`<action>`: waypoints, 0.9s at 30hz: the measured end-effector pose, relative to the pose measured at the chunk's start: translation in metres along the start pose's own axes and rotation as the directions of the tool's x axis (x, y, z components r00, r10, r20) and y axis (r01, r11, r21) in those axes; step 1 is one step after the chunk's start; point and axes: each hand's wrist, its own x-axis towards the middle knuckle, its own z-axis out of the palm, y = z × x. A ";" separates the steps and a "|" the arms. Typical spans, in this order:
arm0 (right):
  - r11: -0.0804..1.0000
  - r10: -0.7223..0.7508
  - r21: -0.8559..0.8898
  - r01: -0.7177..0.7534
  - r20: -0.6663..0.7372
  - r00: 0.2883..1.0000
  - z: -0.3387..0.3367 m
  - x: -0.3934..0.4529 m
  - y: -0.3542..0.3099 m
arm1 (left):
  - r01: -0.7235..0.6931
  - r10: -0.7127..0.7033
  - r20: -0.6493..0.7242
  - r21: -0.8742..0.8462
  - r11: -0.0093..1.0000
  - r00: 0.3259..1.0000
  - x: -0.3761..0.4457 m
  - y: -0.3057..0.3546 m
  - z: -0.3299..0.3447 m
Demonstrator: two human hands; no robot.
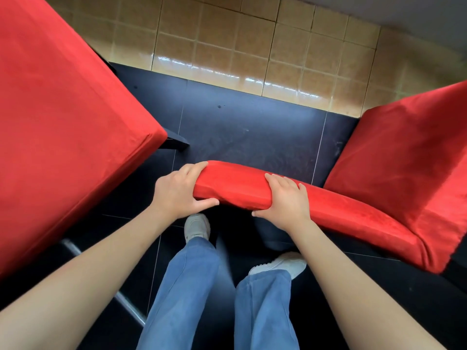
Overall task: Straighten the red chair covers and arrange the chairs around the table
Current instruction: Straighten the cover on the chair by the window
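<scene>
A chair in a red cover stands at the right, its seat (404, 152) pointing away from me and its backrest top (235, 184) running across the middle of the view. My left hand (177, 193) is shut around the left end of that backrest top. My right hand (285, 198) grips the same top edge further right, fingers over the far side and thumb underneath. A second red-covered surface (63, 117), large and flat, fills the left side; I cannot tell whether it is a chair or the table. Its cover lies smooth.
The floor below is dark glossy tile (252, 132), changing to tan tile (252, 46) further away. A black leg (177, 142) sticks out from under the left red surface. My legs in blue jeans and pale shoes (197, 226) stand just behind the backrest.
</scene>
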 end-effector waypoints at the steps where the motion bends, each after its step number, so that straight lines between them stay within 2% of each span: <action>1: 1.000 -0.011 -0.010 0.011 -0.011 1.000 0.000 0.000 0.001 | -0.014 0.014 0.008 0.009 1.000 1.000 0.000 0.001 0.000; 4: 0.999 -0.032 -0.038 0.030 -0.059 0.998 0.001 0.001 0.000 | -0.070 0.067 0.043 0.062 0.996 0.997 0.003 -0.001 -0.003; 9: 0.997 -0.042 -0.072 0.039 -0.040 0.998 0.000 0.004 -0.003 | -0.137 0.129 0.102 0.072 0.988 0.986 0.007 -0.007 -0.005; 17: 0.996 -0.090 -0.038 0.085 -0.128 0.988 0.001 0.005 0.001 | -0.184 0.177 0.084 0.081 0.980 0.981 0.010 -0.013 -0.004; 27: 0.994 -0.105 0.024 0.110 -0.164 0.981 0.000 0.002 0.003 | -0.249 0.249 -0.014 -0.133 0.959 0.968 0.013 -0.018 0.000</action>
